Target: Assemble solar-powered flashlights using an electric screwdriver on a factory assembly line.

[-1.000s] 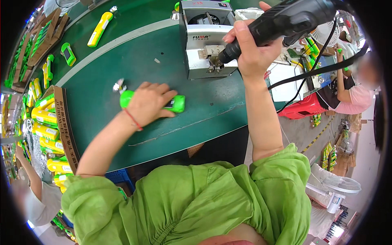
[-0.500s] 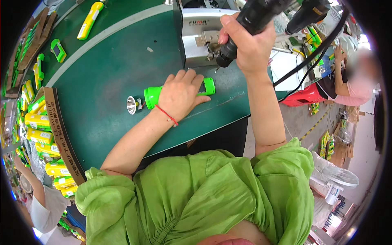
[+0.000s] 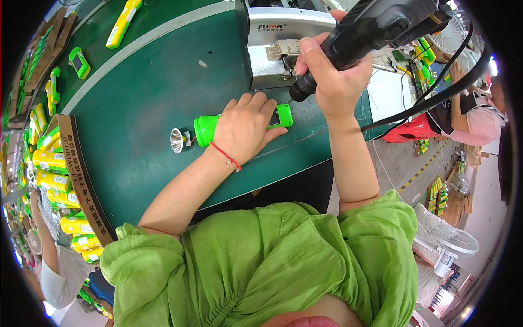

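Observation:
My left hand (image 3: pixel 243 125) lies over a green flashlight body (image 3: pixel 205 129), fingers wrapped round its far side and thumb along the near side. The body rests on its side on the green worktop, with its dark panel partly hidden under my fingers. A silver reflector (image 3: pixel 177 140) with short wires sits just off the wide left end. My right hand (image 3: pixel 339 82) grips a black electric screwdriver (image 3: pixel 354 35), pointed down and left. Its thin bit is close to the far edge of the flashlight's right end; whether they touch I cannot tell.
Behind the screwdriver stands a silver metal machine (image 3: pixel 291 23). A cardboard box (image 3: pixel 81 180) of yellow-green flashlights borders the left side. More flashlights (image 3: pixel 124 23) lie at the far left. A black cable (image 3: pixel 419 109) hangs right of my forearm; a co-worker (image 3: pixel 471 117) sits beyond.
The screwdriver and my right hand have moved lower, bringing the bit nearer the flashlight's right end. My left hand keeps its hold on the body.

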